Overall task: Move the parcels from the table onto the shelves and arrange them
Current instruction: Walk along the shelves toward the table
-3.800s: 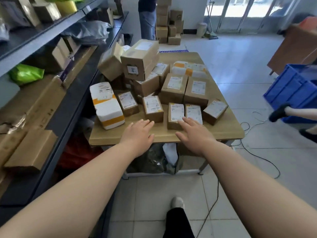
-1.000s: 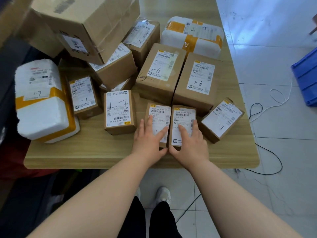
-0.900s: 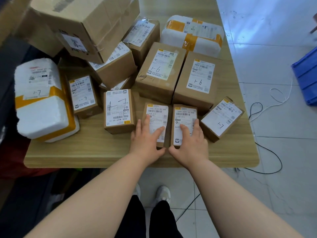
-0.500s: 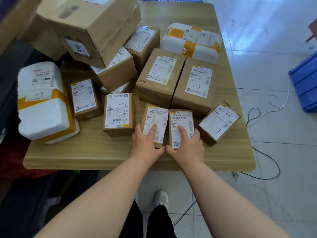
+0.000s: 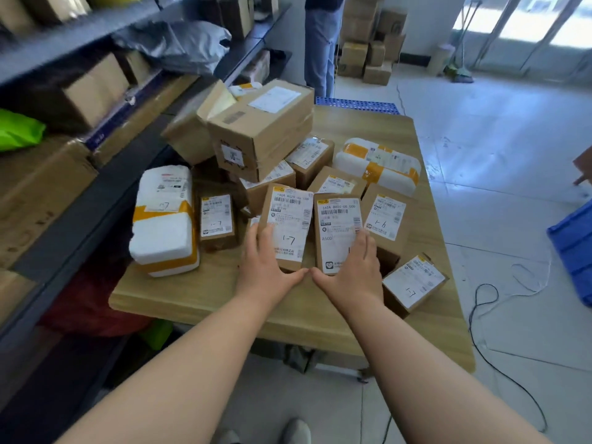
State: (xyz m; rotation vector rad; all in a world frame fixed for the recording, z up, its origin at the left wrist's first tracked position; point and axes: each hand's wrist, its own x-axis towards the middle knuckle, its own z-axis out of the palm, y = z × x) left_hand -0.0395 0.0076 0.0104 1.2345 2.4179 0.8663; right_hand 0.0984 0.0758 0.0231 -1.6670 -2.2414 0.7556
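Observation:
Two small brown parcels with white labels are lifted off the wooden table. My left hand grips the left small parcel, marked 1-7, by its near end. My right hand grips the right small parcel the same way. The two parcels are side by side, tilted up towards me, above the pile of parcels. Grey metal shelves with boxes on them run along the left of the table.
Several more parcels crowd the table: a white foam box with orange tape at left, a big carton on top of the pile, a small box at right. A person stands beyond the table. A blue crate sits on the floor at right.
Both hands have closed round the two small parcels and lifted them off the table. My head has risen, so the shelves and the room are now in view.

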